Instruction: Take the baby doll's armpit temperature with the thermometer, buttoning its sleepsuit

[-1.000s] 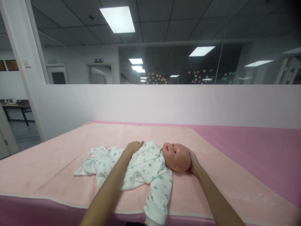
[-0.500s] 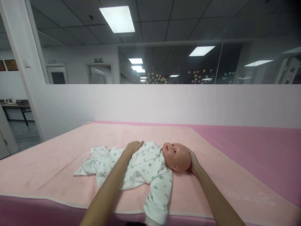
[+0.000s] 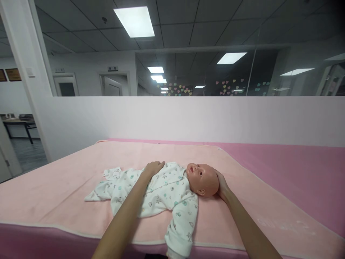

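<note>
A baby doll (image 3: 167, 196) in a white printed sleepsuit lies on its back, its head to the right and its legs to the left. My left hand (image 3: 154, 168) rests on the doll's belly with the fingers lying over its far side. At the crown, my right hand (image 3: 222, 184) cups the doll's bald head (image 3: 206, 180); most of its fingers are hidden behind the head. One sleeve of the doll hangs toward me over the near edge. Beneath the doll is a peach-coloured blanket (image 3: 67, 180).
The blanket covers a pink padded surface (image 3: 296, 172) that shows at the right and along the front edge. A low white wall (image 3: 188, 118) with glass above it closes off the back. At the far left, a table (image 3: 20, 121) stands beyond an opening.
</note>
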A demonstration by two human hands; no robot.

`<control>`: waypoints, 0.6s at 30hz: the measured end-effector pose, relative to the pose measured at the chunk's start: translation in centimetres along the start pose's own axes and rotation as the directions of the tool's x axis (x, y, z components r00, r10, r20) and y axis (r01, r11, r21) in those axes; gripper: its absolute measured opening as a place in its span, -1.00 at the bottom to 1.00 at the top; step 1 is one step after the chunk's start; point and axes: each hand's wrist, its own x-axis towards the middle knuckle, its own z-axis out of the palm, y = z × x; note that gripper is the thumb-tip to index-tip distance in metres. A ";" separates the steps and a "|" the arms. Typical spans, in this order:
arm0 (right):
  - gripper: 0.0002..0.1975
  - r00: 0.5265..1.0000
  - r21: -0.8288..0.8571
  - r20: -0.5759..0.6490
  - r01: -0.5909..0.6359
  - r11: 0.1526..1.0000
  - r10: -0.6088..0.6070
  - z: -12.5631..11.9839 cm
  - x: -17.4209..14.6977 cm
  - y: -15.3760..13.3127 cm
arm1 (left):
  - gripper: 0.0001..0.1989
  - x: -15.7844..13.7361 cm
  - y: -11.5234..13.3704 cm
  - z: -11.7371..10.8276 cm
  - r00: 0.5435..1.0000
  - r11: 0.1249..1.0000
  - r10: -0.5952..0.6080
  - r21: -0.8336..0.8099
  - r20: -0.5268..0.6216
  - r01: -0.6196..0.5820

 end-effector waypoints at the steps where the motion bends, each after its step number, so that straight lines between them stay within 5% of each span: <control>1: -0.51 1.000 -0.007 0.005 0.000 1.000 0.000 0.0 0.0 0.0 | -0.47 0.0 -0.1 0.0 1.000 1.000 0.007 -0.017 -0.008 -0.008; 7: -0.51 1.000 0.032 -0.028 0.012 0.999 -0.011 -1.3 1.8 0.7 | -0.61 -0.2 0.9 0.0 0.981 0.962 0.186 -0.195 -0.051 -0.192; 13: -0.51 0.999 0.002 -0.015 0.044 0.999 -0.044 -1.9 2.4 1.1 | -0.56 -1.5 4.2 0.6 0.887 0.658 0.460 -0.657 -0.037 -0.368; 18: -0.52 0.998 -0.016 -0.052 0.039 0.999 -0.040 -1.3 2.1 1.0 | -0.57 -3.4 5.6 1.1 0.868 0.800 0.493 -0.422 0.057 -0.427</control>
